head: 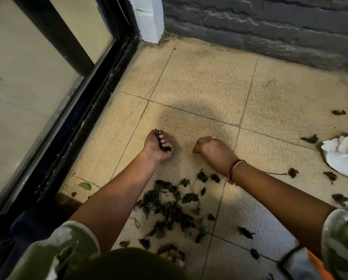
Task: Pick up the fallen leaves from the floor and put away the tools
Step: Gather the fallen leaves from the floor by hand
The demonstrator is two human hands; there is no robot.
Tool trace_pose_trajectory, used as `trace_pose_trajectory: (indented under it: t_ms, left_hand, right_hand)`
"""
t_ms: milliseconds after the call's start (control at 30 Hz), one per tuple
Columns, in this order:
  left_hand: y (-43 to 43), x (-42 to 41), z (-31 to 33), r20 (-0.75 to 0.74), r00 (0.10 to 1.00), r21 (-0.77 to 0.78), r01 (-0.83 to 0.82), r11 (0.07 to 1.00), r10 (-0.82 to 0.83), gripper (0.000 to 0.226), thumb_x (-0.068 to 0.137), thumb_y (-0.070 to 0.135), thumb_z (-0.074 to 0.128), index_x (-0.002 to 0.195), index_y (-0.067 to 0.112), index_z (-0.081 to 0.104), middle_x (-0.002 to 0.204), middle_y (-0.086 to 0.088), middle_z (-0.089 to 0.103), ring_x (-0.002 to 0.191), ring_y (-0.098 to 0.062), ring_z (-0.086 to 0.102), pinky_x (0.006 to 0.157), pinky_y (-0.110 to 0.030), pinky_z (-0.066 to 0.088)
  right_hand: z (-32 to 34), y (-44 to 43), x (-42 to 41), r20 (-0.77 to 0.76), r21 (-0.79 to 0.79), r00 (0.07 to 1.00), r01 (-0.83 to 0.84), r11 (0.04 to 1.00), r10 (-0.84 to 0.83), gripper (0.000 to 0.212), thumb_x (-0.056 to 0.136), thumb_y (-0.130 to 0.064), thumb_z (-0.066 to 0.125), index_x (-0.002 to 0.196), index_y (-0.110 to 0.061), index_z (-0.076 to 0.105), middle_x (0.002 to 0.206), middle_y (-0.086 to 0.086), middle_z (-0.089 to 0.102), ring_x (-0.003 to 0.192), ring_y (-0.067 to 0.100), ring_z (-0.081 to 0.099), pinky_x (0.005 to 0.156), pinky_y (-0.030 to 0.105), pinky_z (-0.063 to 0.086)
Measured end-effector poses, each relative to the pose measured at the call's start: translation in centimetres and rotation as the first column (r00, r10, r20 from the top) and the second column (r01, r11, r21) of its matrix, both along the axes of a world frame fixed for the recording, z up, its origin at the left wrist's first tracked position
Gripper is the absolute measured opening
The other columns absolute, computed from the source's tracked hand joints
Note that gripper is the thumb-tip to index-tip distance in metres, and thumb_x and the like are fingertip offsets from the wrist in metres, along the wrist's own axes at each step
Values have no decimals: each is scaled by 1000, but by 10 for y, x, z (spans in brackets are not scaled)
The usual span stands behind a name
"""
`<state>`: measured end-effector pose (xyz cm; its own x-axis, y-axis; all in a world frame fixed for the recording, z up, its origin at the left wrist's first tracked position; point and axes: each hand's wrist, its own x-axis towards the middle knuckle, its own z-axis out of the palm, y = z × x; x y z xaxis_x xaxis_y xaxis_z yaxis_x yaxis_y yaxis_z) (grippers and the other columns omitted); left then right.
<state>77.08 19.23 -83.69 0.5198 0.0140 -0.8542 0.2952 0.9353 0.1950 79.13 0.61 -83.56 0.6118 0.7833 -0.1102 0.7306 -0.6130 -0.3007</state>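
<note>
A white cloth [343, 158] lies right of scattered leaves [169, 211].

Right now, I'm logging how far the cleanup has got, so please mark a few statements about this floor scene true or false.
1. The left hand grips dark leaves. True.
2. No leaves remain to collect. False: a pile of leaves lies on the tiled floor.
3. A crumpled white cloth lies on the floor at the right. True.
4. The red thread band is on the left wrist. False: it is on the right wrist.
</note>
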Motion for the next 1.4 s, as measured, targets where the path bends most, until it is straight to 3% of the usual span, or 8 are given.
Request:
trace_pose_trajectory:
  t_ms: [67,167,367,600,767,1000,1200,1400]
  left_hand:
    - [-1,0,1,-18,999,-7,35,999,-35,59,95,22,33,38,18,43,36,8,35,26,-5,34,28,-12,23]
    - [-8,0,4,-39,994,43,108,993,-107,55,95,21,39,41,18,47,38,6,44,29,-6,45,33,-14,42]
    - [-40,2,13,88,958,44,269,962,-272,48,99,24,38,60,9,61,54,-3,60,49,-15,62,51,-20,51]
    - [-44,6,14,95,993,-111,86,990,-76,42,97,16,32,61,8,54,47,-4,53,37,-17,57,39,-17,45]
    - [-50,4,10,125,989,-222,109,969,-83,18,87,13,38,74,14,50,61,-3,51,49,-18,55,45,-20,50]
    - [-35,9,0,49,993,-70,114,991,-111,52,97,23,32,46,19,41,39,6,34,27,-7,31,29,-13,24]
    - [-33,12,-2,110,992,-154,79,985,-63,59,98,26,32,40,17,40,36,7,29,25,-6,24,24,-16,17]
    - [-31,15,-2,116,991,-164,91,982,-72,62,99,28,31,38,17,41,35,7,29,25,-5,25,26,-15,16]
  right_hand:
    - [11,7,2,-444,257,820,503,826,-361,19,87,2,60,95,-10,73,96,4,69,91,20,65,83,28,53]
    - [46,20,-3,-910,310,387,873,377,-146,17,80,8,66,87,-8,71,88,5,70,81,16,68,73,22,57]
    - [66,64,-32,-945,304,314,946,108,-90,18,78,17,61,91,7,69,89,9,70,70,1,65,70,17,55]
    - [40,47,-47,-80,368,945,325,871,-318,25,81,8,55,101,3,70,102,20,68,95,37,64,81,48,51]
    - [39,44,-32,150,321,886,376,869,-439,9,68,-5,75,71,-13,72,67,6,65,65,26,61,61,37,48]
    - [53,-2,-25,-639,466,647,756,461,-416,19,87,-6,65,98,-20,73,98,-9,71,79,0,65,73,17,54]
    - [9,-34,-40,-288,179,865,471,864,-412,30,95,-10,48,124,-9,58,131,4,54,117,19,53,100,18,35]
    - [-13,-14,-64,-198,-38,951,234,971,-237,65,93,-47,25,146,-9,31,151,12,31,140,29,25,116,37,16]
